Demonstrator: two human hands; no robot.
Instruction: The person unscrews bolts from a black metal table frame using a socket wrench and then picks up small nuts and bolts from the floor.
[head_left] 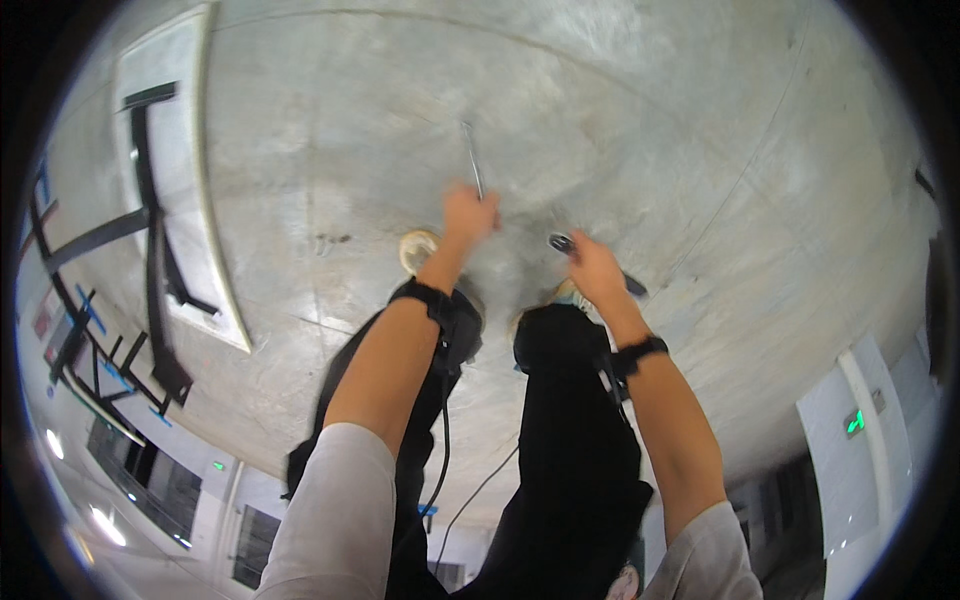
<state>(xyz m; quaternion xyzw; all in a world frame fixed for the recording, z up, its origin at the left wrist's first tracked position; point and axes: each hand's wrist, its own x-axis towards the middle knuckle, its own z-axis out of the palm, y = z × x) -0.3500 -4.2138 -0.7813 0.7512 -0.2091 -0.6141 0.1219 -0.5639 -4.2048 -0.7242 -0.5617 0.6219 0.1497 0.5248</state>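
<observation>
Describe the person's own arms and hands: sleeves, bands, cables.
The sleeves are short and light grey. A black band circles each wrist; a dark cable trails near the left one. The left hand and right hand wear no gloves.

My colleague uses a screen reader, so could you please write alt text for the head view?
A person's left hand holds a slim silver tool and the right hand a dark tool, seen from above against a grey floor. At the picture's left, a black frame shows against a white panel.
</observation>
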